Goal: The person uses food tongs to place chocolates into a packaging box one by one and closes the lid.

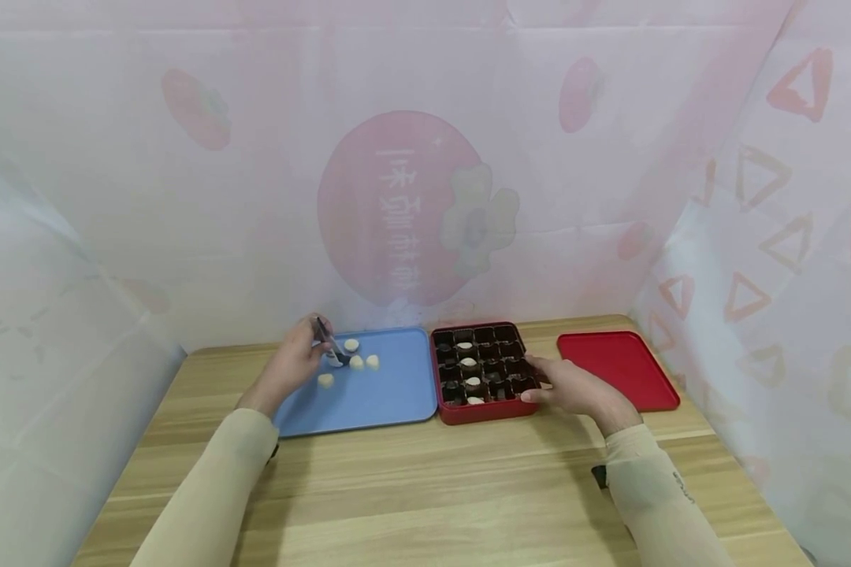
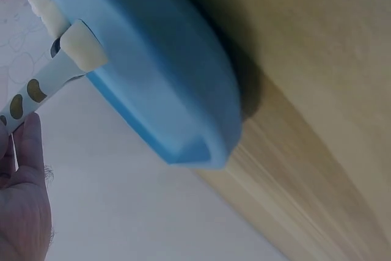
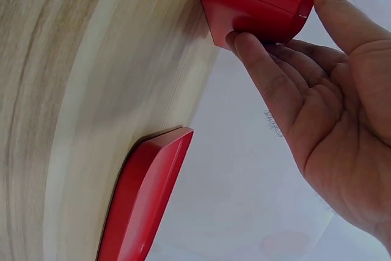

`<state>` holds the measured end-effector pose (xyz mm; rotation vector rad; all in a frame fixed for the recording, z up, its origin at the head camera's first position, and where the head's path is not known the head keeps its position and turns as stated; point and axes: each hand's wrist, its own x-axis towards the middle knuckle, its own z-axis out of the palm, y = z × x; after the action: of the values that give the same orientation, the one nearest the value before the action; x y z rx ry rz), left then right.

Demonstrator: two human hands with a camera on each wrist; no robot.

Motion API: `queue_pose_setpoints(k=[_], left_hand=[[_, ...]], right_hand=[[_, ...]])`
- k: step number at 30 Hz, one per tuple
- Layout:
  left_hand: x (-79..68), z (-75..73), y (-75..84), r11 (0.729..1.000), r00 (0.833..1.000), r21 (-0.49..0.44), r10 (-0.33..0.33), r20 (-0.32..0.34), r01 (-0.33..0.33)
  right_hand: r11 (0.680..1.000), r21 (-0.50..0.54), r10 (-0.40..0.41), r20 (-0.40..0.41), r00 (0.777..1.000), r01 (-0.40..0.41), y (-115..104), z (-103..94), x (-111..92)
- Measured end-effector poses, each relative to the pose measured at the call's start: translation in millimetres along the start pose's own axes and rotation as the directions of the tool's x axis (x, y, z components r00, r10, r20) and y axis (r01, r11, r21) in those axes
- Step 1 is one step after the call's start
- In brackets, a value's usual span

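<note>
My left hand (image 1: pixel 303 346) grips a pair of tongs (image 2: pixel 46 90) over the blue tray (image 1: pixel 390 394); one arm is white with gold spots. A white chocolate (image 2: pixel 84 47) overlaps the tip of the tongs in the left wrist view. Several more chocolates (image 1: pixel 325 380) lie around on the tray. Beside the tray sits a red box (image 1: pixel 468 415) with a dark divided insert. White chocolates (image 1: pixel 469 362) stand in one column of its compartments. At the box's right front corner, my right hand (image 1: pixel 570 386) holds the side between thumb and fingers.
A red lid (image 1: pixel 617 374) lies flat on the wooden table (image 1: pixel 425 488), to the right of the box. Printed sheets (image 1: pixel 255 197) hang behind the table and along both sides.
</note>
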<state>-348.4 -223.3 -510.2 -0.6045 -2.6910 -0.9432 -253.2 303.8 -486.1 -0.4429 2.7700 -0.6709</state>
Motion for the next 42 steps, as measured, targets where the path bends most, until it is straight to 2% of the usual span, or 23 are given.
queue_pose_setpoints(k=[10,23,28,33,37,42], left_hand=[[-9.5,-7.1,0.7,1.0,1.0,-0.017,-0.022,0.008,0.022],[-18.4,-19.3,-0.1,1.0,1.0,-0.008,-0.017,0.015,0.017],[-19.3,-22.7,-1.6,1.0,1.0,0.0,-0.025,0.019,0.025],[-17.4,-20.5,-1.6,1.0,1.0,0.008,0.003,-0.008,-0.003],[-14.0,-18.1,5.8,0.999,0.999,0.008,0.031,-0.029,-0.031],[-6.6,-15.2,26.0,0.999,0.999,-0.013,0.034,-0.025,-0.035]], right_hand=[[1.0,-0.001,-0.005,0.022,1.0,0.005,-5,2.3,-1],[0.999,-0.039,-0.022,0.028,0.999,0.023,-21,7.2,-3],[0.997,-0.066,-0.04,0.022,0.999,0.042,-24,10.5,-1],[0.997,-0.071,-0.041,0.019,0.999,0.042,-25,11.7,0],[0.997,-0.071,-0.042,0.019,0.999,0.043,-24,12.3,0],[0.997,-0.069,-0.039,0.02,0.999,0.041,-23,12.0,1]])
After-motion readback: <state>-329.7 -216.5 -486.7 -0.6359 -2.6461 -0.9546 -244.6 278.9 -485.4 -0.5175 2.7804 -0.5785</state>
